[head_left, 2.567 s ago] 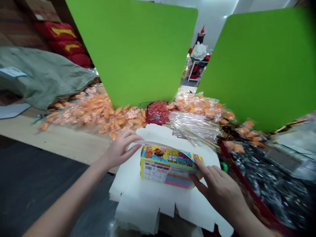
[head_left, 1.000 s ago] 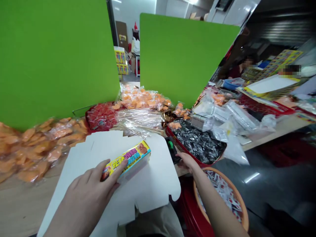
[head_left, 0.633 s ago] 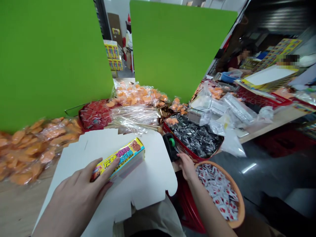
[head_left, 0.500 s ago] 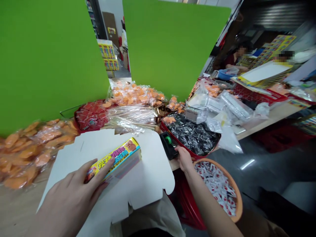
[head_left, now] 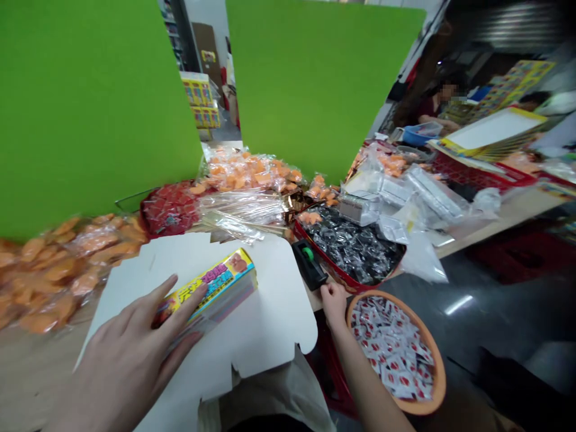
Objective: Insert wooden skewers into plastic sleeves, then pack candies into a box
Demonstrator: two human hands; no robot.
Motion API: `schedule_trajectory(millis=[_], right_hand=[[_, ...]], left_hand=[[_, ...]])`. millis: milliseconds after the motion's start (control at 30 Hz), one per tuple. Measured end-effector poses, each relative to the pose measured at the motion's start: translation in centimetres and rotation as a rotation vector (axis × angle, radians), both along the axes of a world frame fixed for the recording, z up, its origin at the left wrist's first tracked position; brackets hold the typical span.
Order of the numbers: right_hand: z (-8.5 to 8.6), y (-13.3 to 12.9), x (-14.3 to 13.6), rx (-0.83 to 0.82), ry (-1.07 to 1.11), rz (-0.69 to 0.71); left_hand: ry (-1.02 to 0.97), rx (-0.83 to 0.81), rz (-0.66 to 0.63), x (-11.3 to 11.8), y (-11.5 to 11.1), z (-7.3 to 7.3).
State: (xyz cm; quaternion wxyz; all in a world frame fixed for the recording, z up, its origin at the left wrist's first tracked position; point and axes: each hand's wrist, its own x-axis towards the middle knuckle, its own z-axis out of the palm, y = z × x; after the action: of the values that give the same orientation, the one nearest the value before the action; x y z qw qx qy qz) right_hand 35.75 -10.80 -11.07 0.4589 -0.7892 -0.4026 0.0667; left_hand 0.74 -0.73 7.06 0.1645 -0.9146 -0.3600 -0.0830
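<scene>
My left hand (head_left: 130, 336) grips a small yellow and blue printed carton (head_left: 225, 277), fingers over its top and thumb along its near side. Under the carton lies a white die-cut cardboard sheet (head_left: 274, 312). At the near end of a black tape dispenser (head_left: 310, 270) with a green roll, my right hand (head_left: 333, 300) is closed in a pinch. Whatever its fingertips hold is too small to make out.
Wrapped orange pieces (head_left: 58, 270) lie at left. Behind the sheet are red packets (head_left: 171, 207) and wrapped sticks (head_left: 243, 207). Black packets fill a red tin (head_left: 355, 285); white sachets fill an orange tub (head_left: 438, 384). Green panels (head_left: 315, 90) stand behind. A person (head_left: 434, 108) sits far right.
My right hand has drawn slightly down and away from the tape dispenser's end. My left hand stays on the carton. The view has shifted a little.
</scene>
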Motion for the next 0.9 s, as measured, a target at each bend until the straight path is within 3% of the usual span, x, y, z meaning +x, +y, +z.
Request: schedule_trajectory(millis=[100, 200, 267, 333, 400, 467, 567, 767, 900], right_hand=[[1.9, -1.0, -1.1, 0.048, 0.054, -0.070], [6.5, -1.3, -3.3, 0.092, 0.124, -0.013], [10.5, -0.6, -5.8, 0.095, 0.179, 0.154], [14.1, 0.7, -9.2, 0.120, 0.241, 0.426], [16.5, 2.2, -12.9, 0.112, 0.352, 0.673], [17.4, 3.5, -16.1, 0.104, 0.457, 0.778], [17.2, 4.5, -18.7, 0.104, 0.506, 0.713], [16.8, 4.6, -18.9, 0.040, 0.386, 0.628], [17.1, 4.9, -18.7, -0.004, 0.377, 0.608]], left_hand=[[-0.157, 0.021, -0.104, -0.2, -0.6, 0.2], [-0.292, -0.010, -0.233, -0.6, -0.9, 0.0], [-0.384, -0.029, -0.261, -0.7, -1.0, -0.1], [-0.455, -0.042, -0.246, -0.7, -1.1, -0.3], [-0.488, -0.051, -0.229, -0.7, -1.3, -0.3], [-0.493, -0.067, -0.232, -0.7, -1.6, -0.3], [-0.521, -0.092, -0.253, -0.8, -1.7, 0.1], [-0.498, -0.142, -0.243, -0.7, -1.5, 0.8], [-0.425, -0.272, -0.125, -0.1, -1.7, 1.6]])
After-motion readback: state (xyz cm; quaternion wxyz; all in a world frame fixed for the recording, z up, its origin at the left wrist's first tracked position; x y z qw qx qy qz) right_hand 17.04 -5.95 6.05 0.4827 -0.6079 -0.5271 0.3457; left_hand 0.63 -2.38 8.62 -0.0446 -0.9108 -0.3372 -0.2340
